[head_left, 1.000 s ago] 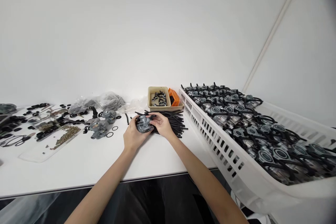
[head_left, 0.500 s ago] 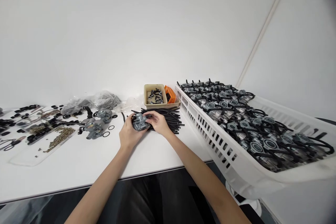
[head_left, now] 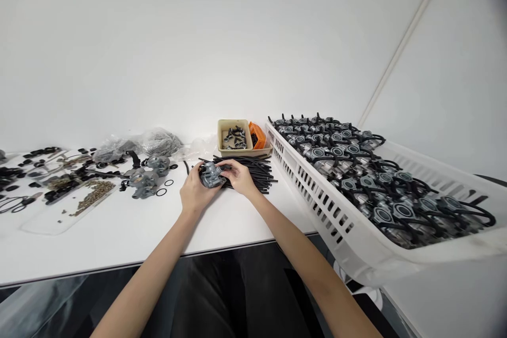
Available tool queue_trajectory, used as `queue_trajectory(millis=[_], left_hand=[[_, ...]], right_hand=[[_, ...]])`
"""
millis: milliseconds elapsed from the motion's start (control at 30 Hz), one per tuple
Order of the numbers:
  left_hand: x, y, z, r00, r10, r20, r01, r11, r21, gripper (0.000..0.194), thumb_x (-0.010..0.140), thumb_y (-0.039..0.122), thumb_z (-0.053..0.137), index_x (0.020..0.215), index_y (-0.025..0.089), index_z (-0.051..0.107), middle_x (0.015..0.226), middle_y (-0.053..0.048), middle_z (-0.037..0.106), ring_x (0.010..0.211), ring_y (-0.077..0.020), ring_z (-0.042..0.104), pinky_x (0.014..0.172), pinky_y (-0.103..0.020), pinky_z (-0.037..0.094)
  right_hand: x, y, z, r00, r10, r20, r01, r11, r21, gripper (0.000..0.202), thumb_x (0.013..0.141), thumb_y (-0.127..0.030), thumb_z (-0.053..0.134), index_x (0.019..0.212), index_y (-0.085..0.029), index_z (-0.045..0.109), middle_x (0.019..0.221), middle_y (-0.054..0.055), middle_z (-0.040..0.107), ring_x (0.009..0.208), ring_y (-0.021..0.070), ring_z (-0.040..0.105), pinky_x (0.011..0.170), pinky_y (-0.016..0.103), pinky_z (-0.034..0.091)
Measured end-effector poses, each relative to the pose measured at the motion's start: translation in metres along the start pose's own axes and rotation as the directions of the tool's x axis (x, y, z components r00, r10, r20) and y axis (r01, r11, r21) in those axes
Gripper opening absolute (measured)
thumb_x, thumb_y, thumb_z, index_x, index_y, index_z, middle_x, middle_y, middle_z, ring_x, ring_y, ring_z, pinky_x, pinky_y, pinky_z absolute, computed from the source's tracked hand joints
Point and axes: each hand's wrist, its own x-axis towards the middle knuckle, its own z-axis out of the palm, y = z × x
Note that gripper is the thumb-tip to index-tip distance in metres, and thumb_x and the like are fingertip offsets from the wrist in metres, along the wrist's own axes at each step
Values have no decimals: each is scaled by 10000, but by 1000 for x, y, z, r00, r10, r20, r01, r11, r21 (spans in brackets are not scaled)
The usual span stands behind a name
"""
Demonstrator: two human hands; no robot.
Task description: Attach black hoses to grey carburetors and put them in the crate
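A grey metal carburetor [head_left: 211, 174] is held over the white table, between my two hands. My left hand [head_left: 195, 191] wraps round its left side and underside. At its right side, the thumb and fingers of my right hand [head_left: 239, 176] are closed on the body's edge; any small part between the fingertips is hidden. Just behind and to the right of my hands lies a pile of black rubber hoses [head_left: 259, 173]. More carburetors [head_left: 143, 184] rest on the table to the left, beside two black O-rings [head_left: 161, 191].
A white plastic crate [head_left: 317, 206] full of carburetors with black hoses stands at the right. Behind the hoses is a beige tray [head_left: 219, 140] of small parts, next to an orange basket [head_left: 258, 134]. Brass fittings [head_left: 93, 196], scissors [head_left: 18, 203] and bagged parts [head_left: 160, 142] lie left.
The view has shifted slightly, so the table sits a little higher in the picture. Both hands keep their hold on the carburetor, with only small finger movement at the right.
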Motion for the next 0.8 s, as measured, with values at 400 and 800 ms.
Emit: queue_trajectory(millis=[400,800], left_hand=[[0,-4,3,1000,4,2,-4,1000,12,805,633,511,733,1316,227,419,1224,-90,623,1035,-296,628,772,-344,508],[-1,-1,1,1000,-7,10,7,1000,-2,789,638,486,733,1313,227,420,1228,-98,619,1052,-294,619,795,-354,507]], right_hand=[[0,0,-2,1000,10,19,-10,1000,-15,221,792,-203,613,1006,-198,664,1028,49,684,953,181,640,890,310,500],[0,4,-1,996,88,-17,-88,996,15,269,734,-266,691,994,-198,672,993,47,691,885,179,657,870,324,519]])
